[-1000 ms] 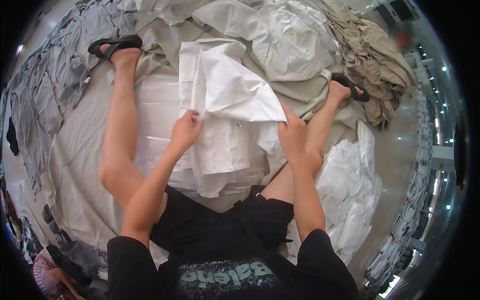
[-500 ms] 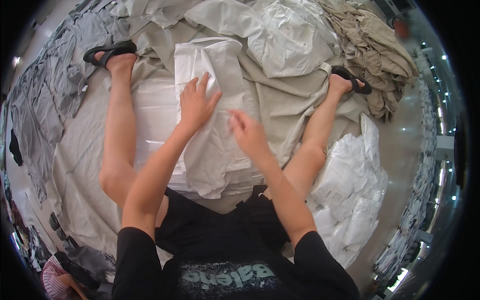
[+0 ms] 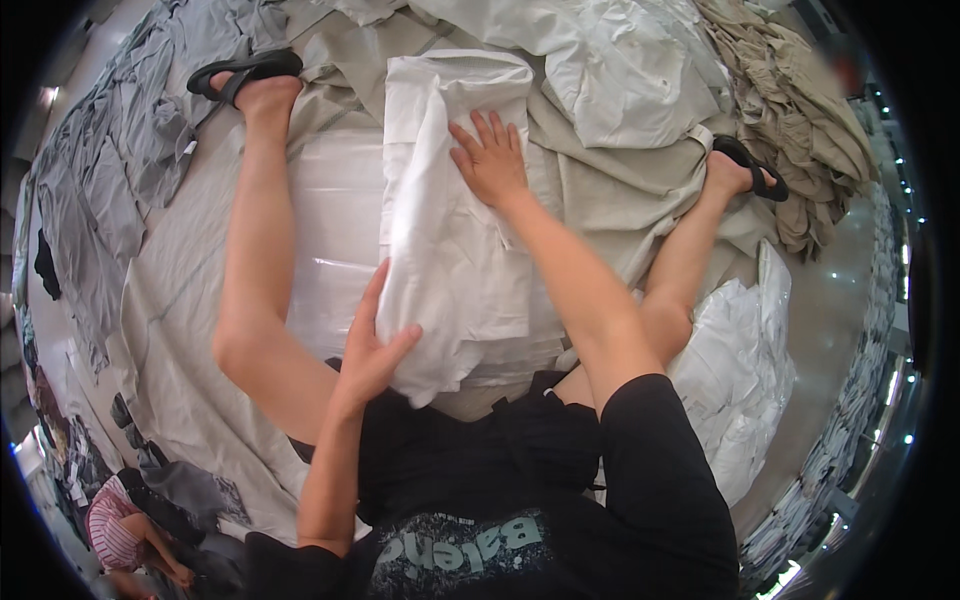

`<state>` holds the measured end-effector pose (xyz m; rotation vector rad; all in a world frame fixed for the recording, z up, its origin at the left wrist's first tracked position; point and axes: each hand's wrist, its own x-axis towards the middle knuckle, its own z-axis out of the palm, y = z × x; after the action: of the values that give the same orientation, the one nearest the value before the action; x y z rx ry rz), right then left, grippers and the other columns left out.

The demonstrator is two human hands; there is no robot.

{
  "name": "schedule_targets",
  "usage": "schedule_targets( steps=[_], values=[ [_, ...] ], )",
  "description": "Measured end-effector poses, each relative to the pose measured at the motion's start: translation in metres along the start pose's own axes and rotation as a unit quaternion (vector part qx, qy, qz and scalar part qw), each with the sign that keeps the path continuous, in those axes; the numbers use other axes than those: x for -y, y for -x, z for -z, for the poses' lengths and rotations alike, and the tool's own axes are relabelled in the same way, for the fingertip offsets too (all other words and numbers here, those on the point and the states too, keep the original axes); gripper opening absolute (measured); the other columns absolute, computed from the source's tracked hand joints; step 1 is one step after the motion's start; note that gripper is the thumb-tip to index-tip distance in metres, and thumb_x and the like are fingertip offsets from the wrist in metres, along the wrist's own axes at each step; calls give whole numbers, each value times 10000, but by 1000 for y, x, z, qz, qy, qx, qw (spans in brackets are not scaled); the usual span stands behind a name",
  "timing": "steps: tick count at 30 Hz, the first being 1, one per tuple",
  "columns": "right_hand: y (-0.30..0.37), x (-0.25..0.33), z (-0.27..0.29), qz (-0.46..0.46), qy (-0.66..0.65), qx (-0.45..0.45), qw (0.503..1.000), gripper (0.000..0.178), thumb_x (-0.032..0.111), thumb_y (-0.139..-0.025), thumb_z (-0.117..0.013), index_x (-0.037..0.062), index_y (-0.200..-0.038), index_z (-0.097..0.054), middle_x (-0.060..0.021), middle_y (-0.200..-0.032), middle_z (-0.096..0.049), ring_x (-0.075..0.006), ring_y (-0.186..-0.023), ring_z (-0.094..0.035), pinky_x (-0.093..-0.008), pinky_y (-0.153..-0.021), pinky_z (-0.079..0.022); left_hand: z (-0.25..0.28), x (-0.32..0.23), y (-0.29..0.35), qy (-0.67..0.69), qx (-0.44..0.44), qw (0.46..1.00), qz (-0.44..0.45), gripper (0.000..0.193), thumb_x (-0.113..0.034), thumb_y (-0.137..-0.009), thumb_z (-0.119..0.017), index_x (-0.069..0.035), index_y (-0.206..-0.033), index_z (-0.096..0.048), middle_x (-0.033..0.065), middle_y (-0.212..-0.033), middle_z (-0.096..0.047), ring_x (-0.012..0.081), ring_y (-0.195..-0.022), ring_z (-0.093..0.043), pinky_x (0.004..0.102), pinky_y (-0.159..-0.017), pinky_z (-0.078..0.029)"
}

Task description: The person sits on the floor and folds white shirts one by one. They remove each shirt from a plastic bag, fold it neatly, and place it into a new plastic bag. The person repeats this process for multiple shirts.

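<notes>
A white folded garment (image 3: 470, 270) lies lengthwise between my legs, on a stack of clear plastic-packed flat white pieces (image 3: 340, 215). Its left part bulges up in a long loose ridge. My right hand (image 3: 490, 165) rests flat on its upper half, fingers spread. Down at the lower left edge, my left hand (image 3: 372, 350) touches the cloth with fingers stretched up along the edge and thumb held apart over it. Some of the left fingers are partly hidden by the cloth.
Grey garments (image 3: 110, 150) are heaped at the far left, white cloth (image 3: 630, 75) at the back, brown garments (image 3: 800, 110) at the far right. White plastic-wrapped packages (image 3: 740, 380) lie right of my leg. Beige cloth (image 3: 180, 330) spreads beneath. Another person (image 3: 118, 530) is at the lower left.
My left hand has moved from the garment's upper part down to its lower left edge. My right hand has gone up and now lies flat on the cloth. The view has shifted slightly.
</notes>
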<state>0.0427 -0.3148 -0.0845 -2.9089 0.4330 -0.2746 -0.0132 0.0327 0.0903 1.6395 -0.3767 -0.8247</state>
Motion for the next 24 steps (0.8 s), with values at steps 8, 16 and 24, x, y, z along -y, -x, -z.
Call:
schedule_targets(
  steps=[8,16,24],
  values=[
    [-26,-40,1,-66,-238,66,967,661,322,-1053,-582,135,-1673,-451,-115,-1723,-432,-360,-1608,-367,-522,-1305,-305,-14,54,-11,-131,135,981,51,906,57,-906,-659,-158,-1730,-350,250,-1672,-482,405,-1584,-423,455,-1284,-355],
    [8,-1,76,36,-134,-201,970,498,366,-1040,-703,180,-1499,-660,-147,-1592,-558,-380,-1476,-514,-529,-1229,-401,-12,44,-10,-195,105,975,28,839,73,-920,-602,-195,-1692,-409,322,-1568,-566,493,-1477,-525,480,-1212,-450],
    [49,-27,72,-156,-348,-176,908,183,122,-979,-765,74,-1154,-782,-83,-1135,-743,-221,-877,-722,-355,-773,-583,-4,5,0,-548,22,836,-38,552,-115,-900,-818,-134,-1437,-693,191,-1121,-658,397,-1080,-649,481,-977,-503]
  ],
)
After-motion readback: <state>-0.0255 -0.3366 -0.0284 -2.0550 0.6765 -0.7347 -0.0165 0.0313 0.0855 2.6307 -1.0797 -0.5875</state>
